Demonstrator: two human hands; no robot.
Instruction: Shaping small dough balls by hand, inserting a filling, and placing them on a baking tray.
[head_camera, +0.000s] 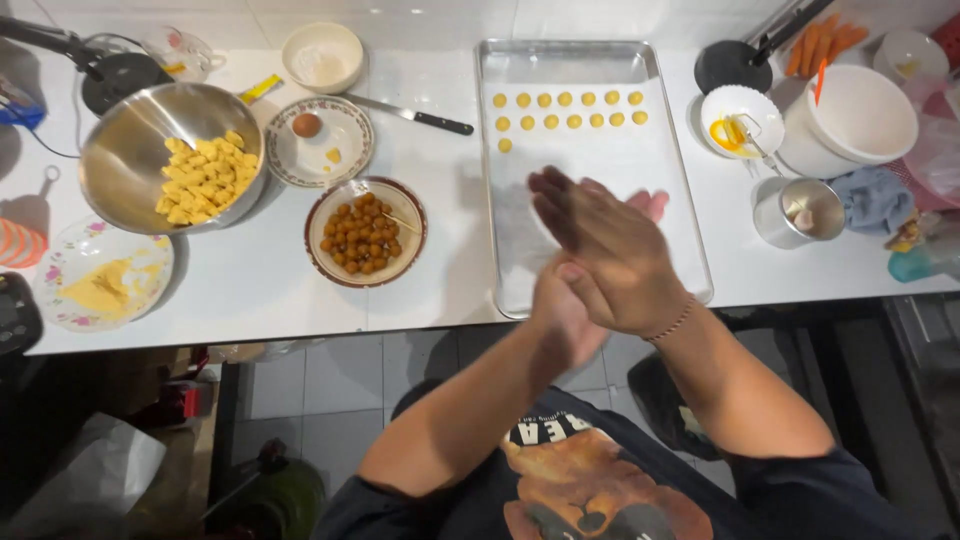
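The white bench (260, 270) carries a long metal baking tray (600, 170) with small yellow dough balls (566, 110) in rows at its far end. Over the tray's near end, the right hand (610, 255) lies across the left hand (563, 315), palms pressed together, fingers (560, 205) stretched flat and nearly straight. Whether anything sits between the palms cannot be told.

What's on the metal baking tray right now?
On the baking tray, two short rows of small yellow dough balls sit at the far end, plus one lone ball below. The right hand pressed over the left hand covers the near part, so anything there is hidden.
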